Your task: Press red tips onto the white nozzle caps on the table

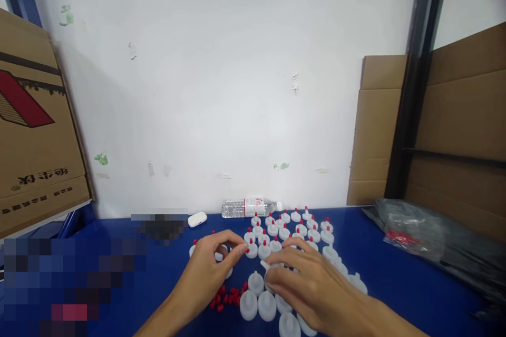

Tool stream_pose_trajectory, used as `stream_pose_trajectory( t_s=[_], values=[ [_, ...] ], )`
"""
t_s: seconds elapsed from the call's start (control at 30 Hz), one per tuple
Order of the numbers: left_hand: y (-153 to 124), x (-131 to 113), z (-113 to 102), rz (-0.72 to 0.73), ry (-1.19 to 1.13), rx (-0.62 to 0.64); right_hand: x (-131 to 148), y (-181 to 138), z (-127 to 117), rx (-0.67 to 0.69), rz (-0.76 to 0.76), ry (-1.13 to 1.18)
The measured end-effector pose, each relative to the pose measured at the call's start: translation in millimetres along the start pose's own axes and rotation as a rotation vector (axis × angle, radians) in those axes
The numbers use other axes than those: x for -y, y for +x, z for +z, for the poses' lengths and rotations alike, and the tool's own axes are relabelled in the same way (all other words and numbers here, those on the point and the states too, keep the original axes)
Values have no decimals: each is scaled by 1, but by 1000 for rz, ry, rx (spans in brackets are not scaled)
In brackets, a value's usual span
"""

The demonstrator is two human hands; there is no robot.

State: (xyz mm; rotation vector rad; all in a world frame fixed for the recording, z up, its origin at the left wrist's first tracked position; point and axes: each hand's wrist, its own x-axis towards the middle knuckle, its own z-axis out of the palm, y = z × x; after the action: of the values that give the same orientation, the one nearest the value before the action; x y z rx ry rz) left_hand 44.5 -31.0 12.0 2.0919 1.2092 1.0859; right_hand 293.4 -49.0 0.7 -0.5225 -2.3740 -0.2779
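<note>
Thumb and forefinger of my left hand (213, 260) pinch a small red tip cap (247, 249). My right hand (302, 279) is closed on a white nozzle lid (265, 266), whose bare spout points toward my left hand; the rest of it is hidden by the fingers. The red cap and the spout are apart. Below my hands sit several white lids with bare spouts (267, 305) and a pile of loose red tip caps (233, 295). Beyond them stand rows of white lids wearing red tips (272, 229).
A water bottle (245, 208) lies against the white wall, near a white case (197, 219). A plastic bag with red pieces (403, 237) lies at the right. Cardboard stands at the left (35, 116) and right (377, 126). Part of the left side is pixelated.
</note>
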Motion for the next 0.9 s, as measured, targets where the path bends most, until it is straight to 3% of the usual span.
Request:
stream_pose_trajectory(
  t_s=[0.2,0.6,0.67,0.8,0.9],
  values=[
    [-5,-10,13,-113,-374,136,2,-1,1,3,-50,-3],
    [-6,8,18,-183,-690,236,-1,5,-6,-145,-186,-78],
    [-9,3,15,-166,-759,276,2,4,-7,-202,-248,-103],
    [-27,-12,12,-74,-777,482,8,-5,4,-288,-296,-88],
    [-39,-15,15,-28,-680,415,11,-12,11,-243,-277,-79]
  ],
)
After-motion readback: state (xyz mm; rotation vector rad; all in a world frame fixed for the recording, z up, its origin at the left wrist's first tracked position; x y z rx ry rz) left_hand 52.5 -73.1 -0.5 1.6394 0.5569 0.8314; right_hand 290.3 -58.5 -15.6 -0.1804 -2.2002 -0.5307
